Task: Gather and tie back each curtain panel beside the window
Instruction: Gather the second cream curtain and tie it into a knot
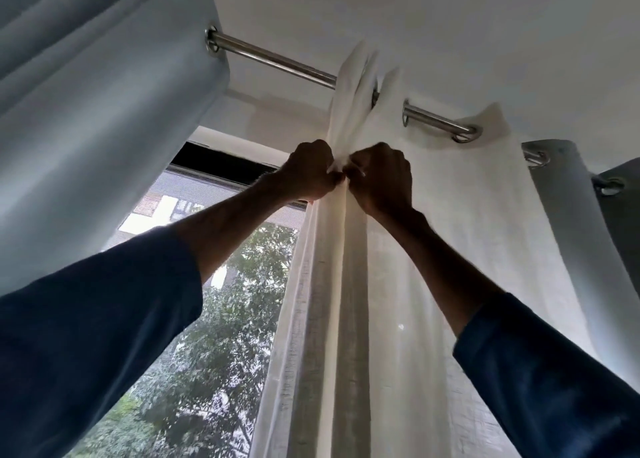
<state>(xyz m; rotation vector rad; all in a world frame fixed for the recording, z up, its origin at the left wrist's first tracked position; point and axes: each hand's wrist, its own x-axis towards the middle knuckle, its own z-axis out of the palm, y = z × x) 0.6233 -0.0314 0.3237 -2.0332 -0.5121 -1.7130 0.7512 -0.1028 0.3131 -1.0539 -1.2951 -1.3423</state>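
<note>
Two pale blue-grey fabric curtain panels are counted: the left blue-grey panel (pixel 104 128) fills the upper left, and the right blue-grey panel (pixel 568 222) is hung at the far right. One white sheer curtain panel (pixel 433 249) is hung between them, bunched into narrow vertical folds beside one mesh-screened window (pixel 214 301). One polished steel rod (pixel 277 62) is threaded through the eyelets. The bunched folds are clamped just below the rod by the curled fingers of the left hand (pixel 308 173) and the right hand (pixel 381 177).

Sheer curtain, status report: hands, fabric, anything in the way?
Left hand and right hand both gripping sheer curtain, high near rod. Fabric bunched between fists, tie unclear. Nothing blocking.
</note>
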